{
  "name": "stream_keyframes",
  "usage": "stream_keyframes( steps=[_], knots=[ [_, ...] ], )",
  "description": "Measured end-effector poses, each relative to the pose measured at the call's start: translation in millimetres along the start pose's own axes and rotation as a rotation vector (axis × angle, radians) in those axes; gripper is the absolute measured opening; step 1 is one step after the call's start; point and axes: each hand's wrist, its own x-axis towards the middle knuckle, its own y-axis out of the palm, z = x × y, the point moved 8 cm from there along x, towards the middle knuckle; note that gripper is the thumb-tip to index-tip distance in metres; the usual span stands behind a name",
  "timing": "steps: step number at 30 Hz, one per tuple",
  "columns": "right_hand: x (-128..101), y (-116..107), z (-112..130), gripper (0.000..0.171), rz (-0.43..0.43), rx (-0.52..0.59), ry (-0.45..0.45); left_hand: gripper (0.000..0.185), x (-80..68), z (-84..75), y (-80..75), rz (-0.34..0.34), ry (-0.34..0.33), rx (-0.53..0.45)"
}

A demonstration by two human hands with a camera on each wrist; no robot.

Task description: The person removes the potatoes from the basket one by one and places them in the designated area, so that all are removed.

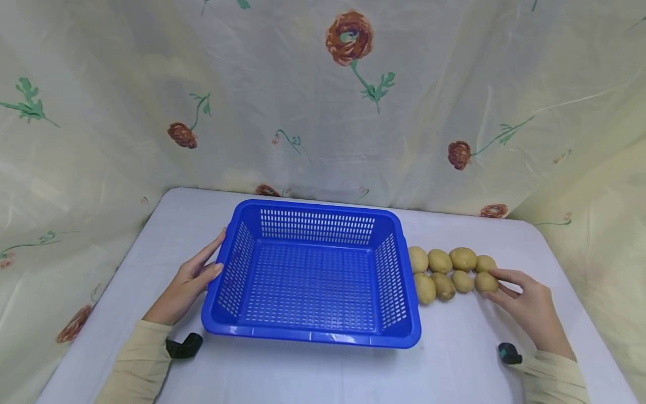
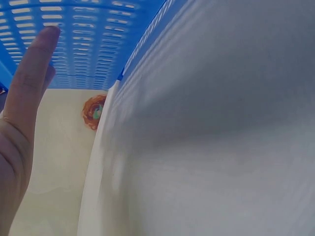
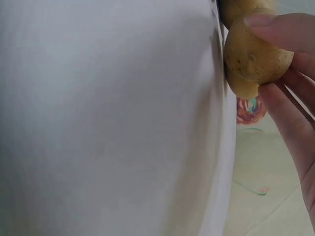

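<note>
A blue plastic basket (image 1: 310,335) with slotted walls sits on the table, and its inside shows no contents. My left hand (image 1: 189,283) is at the basket's left side, its fingers fairly straight against the outer wall; the left wrist view shows a finger (image 2: 30,78) extended by the slots. To the right of the basket, several potatoes (image 1: 463,259) lie in two rows. At the right end of the front row, my right hand (image 1: 527,306) pinches a potato (image 3: 253,51) between thumb and fingers. Other potatoes show behind it in the right wrist view.
A white cloth (image 1: 454,359) covers the table. Flower-printed curtains (image 1: 282,101) hang behind it and at both sides. A dark wrist device (image 1: 185,346) is on the left wrist, and another dark device (image 1: 510,353) is on the right.
</note>
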Motion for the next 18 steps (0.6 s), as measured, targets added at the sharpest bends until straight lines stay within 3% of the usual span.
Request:
stream_keyframes(
  steps=[18],
  knots=[
    [1.3,7.9,7.5,0.049,0.051,-0.089,-0.011,0.062,-0.3,-0.1,-0.1,-0.006,-0.004,0.033]
  ],
)
